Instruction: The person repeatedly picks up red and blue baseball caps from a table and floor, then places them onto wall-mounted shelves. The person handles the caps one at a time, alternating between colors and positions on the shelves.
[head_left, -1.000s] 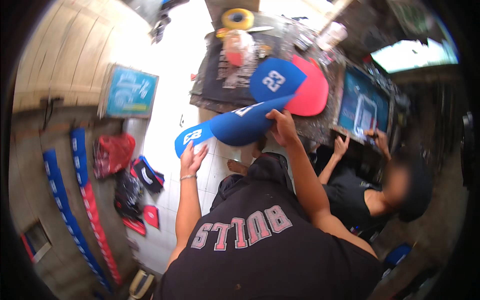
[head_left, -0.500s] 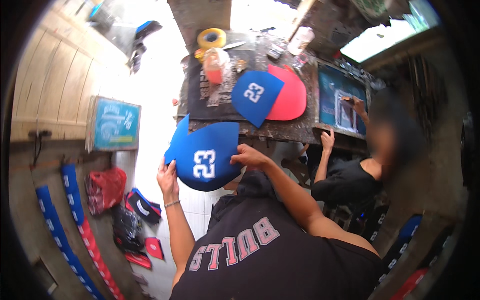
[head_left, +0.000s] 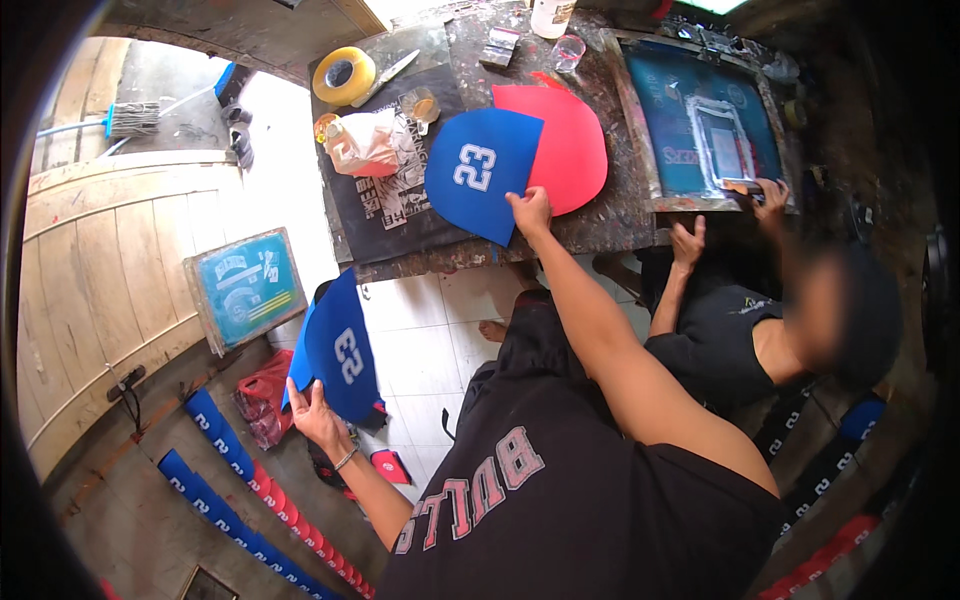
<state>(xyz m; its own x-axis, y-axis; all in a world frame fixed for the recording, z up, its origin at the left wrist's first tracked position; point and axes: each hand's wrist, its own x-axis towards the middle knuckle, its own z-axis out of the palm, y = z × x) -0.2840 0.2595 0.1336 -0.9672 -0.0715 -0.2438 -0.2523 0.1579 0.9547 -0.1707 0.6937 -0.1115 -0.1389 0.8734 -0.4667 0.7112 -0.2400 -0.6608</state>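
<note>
My left hand (head_left: 318, 415) is closed on the lower edge of several blue cap panels (head_left: 335, 350) bearing a white printed number, held tilted beside the table. My right hand (head_left: 532, 212) reaches to the table's near side and pinches the lower right edge of another blue cap panel (head_left: 460, 155) with the same white print. That panel lies flat and overlaps a plain red panel (head_left: 575, 150) to its right.
A paint-stained table (head_left: 400, 262) carries a yellow tape roll (head_left: 344, 76), a knife (head_left: 388, 75) and a wrapped tub (head_left: 362, 143). At right, a co-worker's hand (head_left: 770, 200) works on a screen-printing frame (head_left: 655, 185). Printed strips (head_left: 250, 530) hang lower left.
My right hand has let go of the held blue panels and moved up to the panel on the table. My left hand has lowered its panels leftward, and the view has shifted.
</note>
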